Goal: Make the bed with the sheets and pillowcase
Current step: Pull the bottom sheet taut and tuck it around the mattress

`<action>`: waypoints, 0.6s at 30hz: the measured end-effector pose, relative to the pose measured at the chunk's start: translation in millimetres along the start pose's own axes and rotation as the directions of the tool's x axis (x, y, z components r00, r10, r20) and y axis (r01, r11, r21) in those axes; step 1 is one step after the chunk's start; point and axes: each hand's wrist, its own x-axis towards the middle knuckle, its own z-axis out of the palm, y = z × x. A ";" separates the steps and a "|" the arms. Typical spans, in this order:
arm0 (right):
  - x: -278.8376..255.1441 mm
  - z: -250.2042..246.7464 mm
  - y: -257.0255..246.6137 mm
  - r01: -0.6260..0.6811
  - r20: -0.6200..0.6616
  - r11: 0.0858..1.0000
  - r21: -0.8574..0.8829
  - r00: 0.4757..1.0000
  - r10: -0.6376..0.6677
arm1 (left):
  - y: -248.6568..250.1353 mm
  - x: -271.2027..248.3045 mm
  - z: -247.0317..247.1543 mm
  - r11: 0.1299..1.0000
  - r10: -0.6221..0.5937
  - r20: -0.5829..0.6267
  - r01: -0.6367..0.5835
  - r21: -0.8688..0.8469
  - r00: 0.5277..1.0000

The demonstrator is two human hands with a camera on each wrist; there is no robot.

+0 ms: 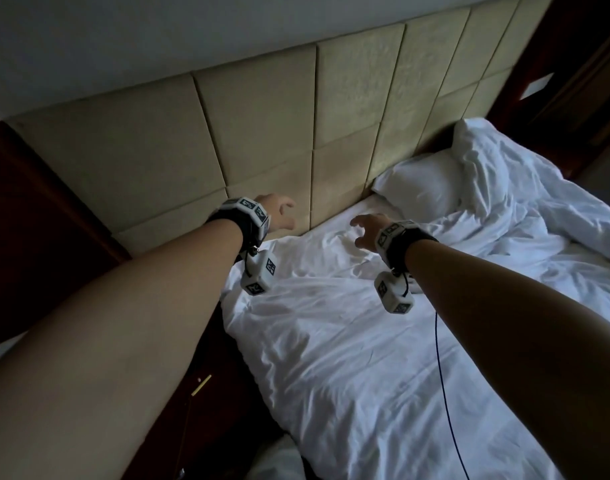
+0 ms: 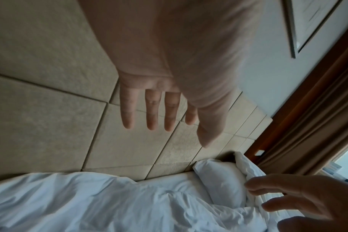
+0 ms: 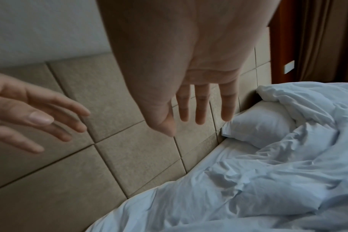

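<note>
A rumpled white sheet (image 1: pixel 348 341) covers the bed, bunched into a heap at the far right (image 1: pixel 525 202). One white pillow (image 1: pixel 418 188) leans against the padded beige headboard (image 1: pixel 262 133). My left hand (image 1: pixel 281 211) hovers above the bed's top left corner, fingers straight and spread, holding nothing. My right hand (image 1: pixel 364 226) hangs just above the creased sheet near the headboard, also spread and empty. The left wrist view shows my left hand (image 2: pixel 159 122) before the headboard (image 2: pixel 50 109); the right wrist view shows my right hand (image 3: pixel 201 116) above the sheet (image 3: pixel 248 188) and pillow (image 3: pixel 258 125).
Dark wooden furniture (image 1: pixel 37 237) flanks the bed on the left. A dark wood panel with a white switch plate (image 1: pixel 537 84) and brown curtains (image 3: pixel 328 39) stand at the far right. A thin black cable (image 1: pixel 442 375) trails from my right wrist over the sheet.
</note>
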 end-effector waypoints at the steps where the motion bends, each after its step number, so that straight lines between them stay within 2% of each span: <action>1: 15.8 1.5 3.5 -0.010 0.012 1.000 -0.006 1.000 0.010 | -2.8 21.9 3.9 1.000 0.003 0.019 -0.003 -0.001 1.000; 6: 97.6 21.1 33.1 -0.095 0.086 0.995 -0.016 0.992 0.096 | -16.3 138.3 37.7 0.999 0.020 0.128 -0.016 -0.033 0.992; 12: 196.8 63.4 72.6 -0.213 0.199 0.977 -0.013 0.957 0.211 | -42.0 269.9 100.4 0.999 0.020 0.262 -0.011 -0.036 0.965; 18: 274.4 123.5 117.8 -0.241 0.286 0.971 -0.003 0.930 0.232 | -57.0 372.4 167.5 0.999 -0.009 0.350 0.023 -0.035 0.937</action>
